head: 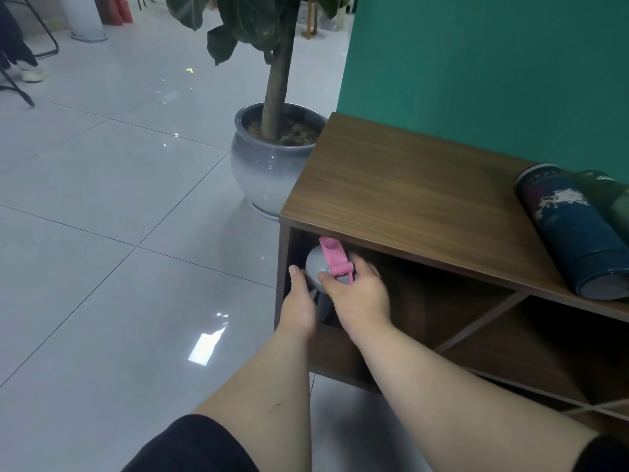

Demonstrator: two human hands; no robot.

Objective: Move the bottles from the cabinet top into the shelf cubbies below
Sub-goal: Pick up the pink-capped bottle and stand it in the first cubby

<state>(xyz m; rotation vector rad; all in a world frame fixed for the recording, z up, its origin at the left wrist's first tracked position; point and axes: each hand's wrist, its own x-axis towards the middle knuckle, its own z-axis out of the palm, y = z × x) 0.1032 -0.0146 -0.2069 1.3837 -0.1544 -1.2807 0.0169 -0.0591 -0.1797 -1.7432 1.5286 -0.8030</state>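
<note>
Right hand (pixel 357 294): closed over the cap end of the grey bottle (pixel 316 272), fingers wrapped past the pink flip-lid (pixel 335 255), probably to steer it in.
Left hand (pixel 299 304): cupped against the bottle's near side, thumb up at 11 o'clock, apparently steadying it; how firmly it gripped could not be told.
Grey bottle: partly inside the leftmost cubby (pixel 425 294), body pointing inward, cap outward, likely so the lid stayed reachable.
Cabinet top (pixel 391 195): bare surface above the hands, at 12 o'clock.
Blue bottle (pixel 571 233): lying on its side at 2 o'clock, touching a green bottle (pixel 609 195) behind; both awaited shelving.
Plant pot (pixel 269 165): on the floor at 11 o'clock, beside the cabinet.
</note>
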